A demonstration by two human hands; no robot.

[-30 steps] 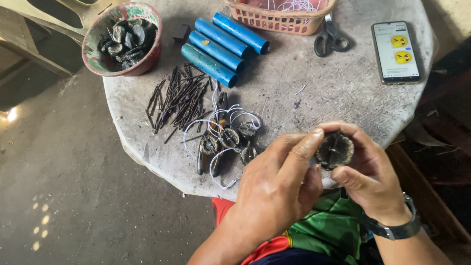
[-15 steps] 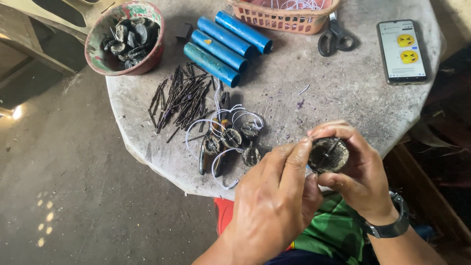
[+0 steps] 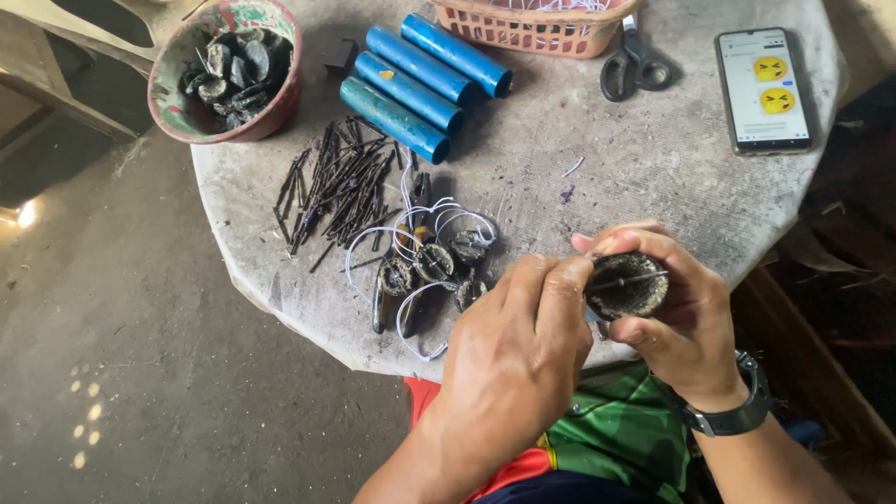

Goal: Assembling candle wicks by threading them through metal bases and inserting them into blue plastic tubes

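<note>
My right hand point(image 3: 686, 327) grips the dark round shell point(image 3: 625, 285); left hand point(image 3: 523, 345) pinches its rim by the thin stick point(image 3: 627, 278). I'd steady it over the table point(image 3: 644, 177).

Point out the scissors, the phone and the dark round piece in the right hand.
scissors point(image 3: 635, 67), head view, on the black handle loops.
phone point(image 3: 763, 89), head view, middle of its lit screen.
dark round piece point(image 3: 623, 287), head view, on its hollow face, between the right hand's fingers.
</note>
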